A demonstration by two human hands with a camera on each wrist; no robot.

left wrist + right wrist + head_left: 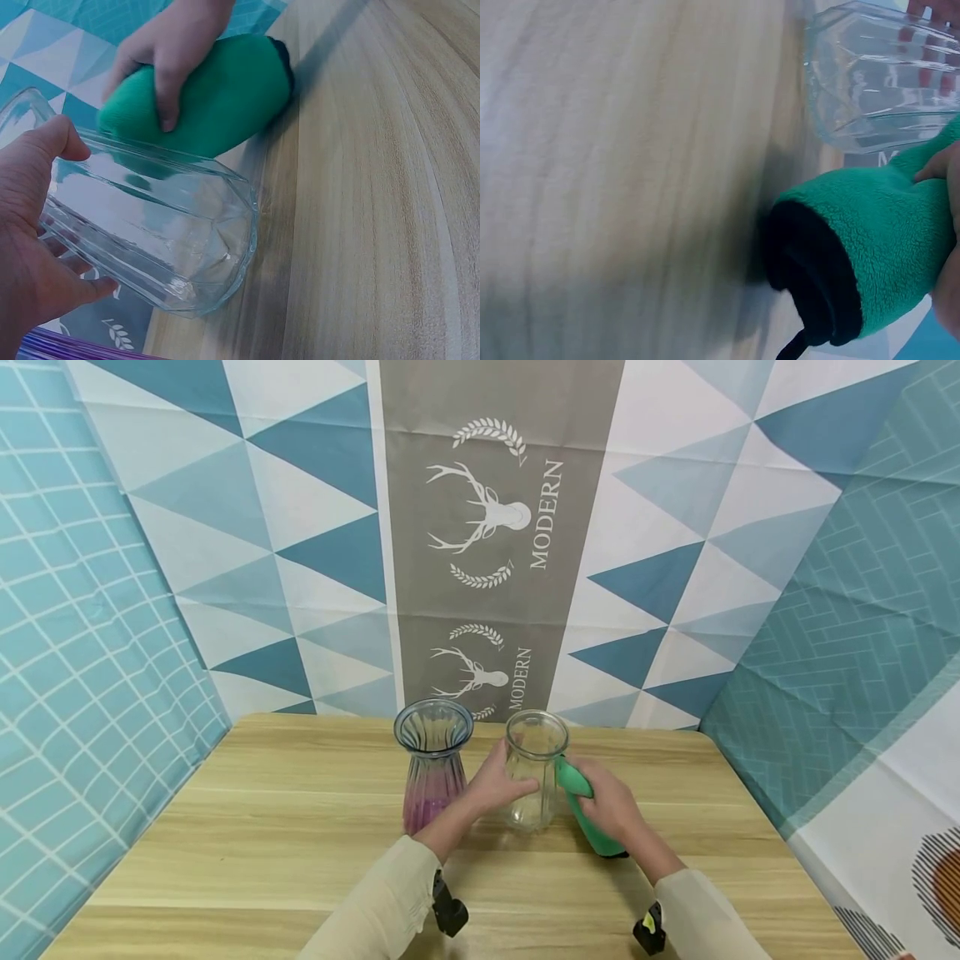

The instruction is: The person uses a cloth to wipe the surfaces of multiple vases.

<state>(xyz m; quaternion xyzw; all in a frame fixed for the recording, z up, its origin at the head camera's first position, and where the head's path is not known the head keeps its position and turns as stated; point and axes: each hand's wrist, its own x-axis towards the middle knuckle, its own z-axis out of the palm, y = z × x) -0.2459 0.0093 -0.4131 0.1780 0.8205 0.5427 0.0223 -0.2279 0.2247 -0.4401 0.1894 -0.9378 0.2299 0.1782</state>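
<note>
A clear ribbed glass vase stands upright on the wooden table. My left hand holds it from the left, thumb across its near side and fingers around the back; in the left wrist view the vase lies between thumb and fingers. My right hand grips a bunched green towel against the vase's right side, near the rim. Black edging and a small loop show on the towel in the right wrist view. Left of my left hand is a ribbed glass vase, bluish above and purple below.
The wooden table ends at a patterned cloth backdrop just behind the vases. Tile-patterned sheets hang along the left and right sides. The purple vase stands close to my left forearm.
</note>
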